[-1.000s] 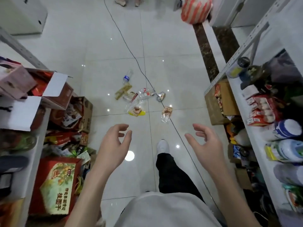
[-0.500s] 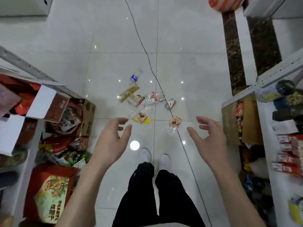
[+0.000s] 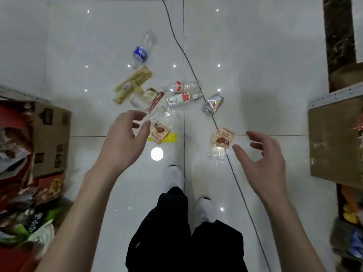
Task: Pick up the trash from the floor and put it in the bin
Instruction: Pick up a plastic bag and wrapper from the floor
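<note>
Our fingers (image 3: pixel 135 114) on the left hand (image 3: pixel 121 142) are spread and loosely curved, holding nothing; the right hand (image 3: pixel 265 160) is just as relaxed and empty. Both hang above the glossy white tiled floor (image 3: pixel 255 55), where the trash lies in a loose cluster ahead of our white shoes (image 3: pixel 173 177).

Just beside our left fingertips we see a clear snack wrapper with a yellow strip (image 3: pixel 160 132). A second clear snack wrapper with brown print (image 3: pixel 223 139) lies near our right thumb, on the thin black cable (image 3: pixel 176 40).

Farther off lie a crushed silver can (image 3: pixel 213 104), two clear bottles with red-and-white labels (image 3: pixel 180 99), a long tan wrapper (image 3: pixel 133 84) and a clear plastic bottle with a blue label (image 3: pixel 142 50). A brown cardboard box (image 3: pixel 51 138) stands at our left.
</note>
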`<action>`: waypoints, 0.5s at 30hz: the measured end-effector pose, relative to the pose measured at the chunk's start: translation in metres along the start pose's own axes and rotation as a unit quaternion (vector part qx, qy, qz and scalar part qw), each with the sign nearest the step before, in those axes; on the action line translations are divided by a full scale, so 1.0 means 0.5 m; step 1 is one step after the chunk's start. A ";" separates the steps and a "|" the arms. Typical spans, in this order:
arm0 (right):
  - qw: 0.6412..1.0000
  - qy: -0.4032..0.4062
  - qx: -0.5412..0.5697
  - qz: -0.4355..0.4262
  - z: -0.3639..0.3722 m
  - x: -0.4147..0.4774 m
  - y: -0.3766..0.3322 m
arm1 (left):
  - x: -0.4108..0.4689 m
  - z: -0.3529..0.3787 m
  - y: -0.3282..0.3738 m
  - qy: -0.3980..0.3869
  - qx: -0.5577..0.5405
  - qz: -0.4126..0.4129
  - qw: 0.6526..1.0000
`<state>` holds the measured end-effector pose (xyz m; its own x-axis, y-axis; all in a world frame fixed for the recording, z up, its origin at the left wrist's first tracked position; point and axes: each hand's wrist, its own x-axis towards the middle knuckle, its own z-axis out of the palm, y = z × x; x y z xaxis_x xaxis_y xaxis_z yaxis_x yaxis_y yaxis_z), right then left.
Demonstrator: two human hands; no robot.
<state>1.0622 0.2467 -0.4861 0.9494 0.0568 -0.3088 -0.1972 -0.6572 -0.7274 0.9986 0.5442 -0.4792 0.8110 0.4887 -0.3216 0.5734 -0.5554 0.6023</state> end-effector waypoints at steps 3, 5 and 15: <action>1.000 0.005 0.002 0.011 0.108 0.071 0.137 | 0.095 0.142 -0.113 -0.008 0.021 0.011 1.000; 1.000 0.007 -0.003 0.012 0.166 0.107 0.220 | 0.141 0.233 -0.182 -0.017 0.046 0.020 0.999; 0.998 0.039 -0.041 0.004 0.338 0.223 0.490 | 0.258 0.540 -0.405 -0.024 0.170 0.062 0.983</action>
<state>1.0784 0.2190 -0.8021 0.9646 -0.0062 -0.2635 -0.1879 -0.7173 -0.6709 1.0183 0.5380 -0.8399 0.8770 0.3752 -0.3001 0.4686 -0.8056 0.3624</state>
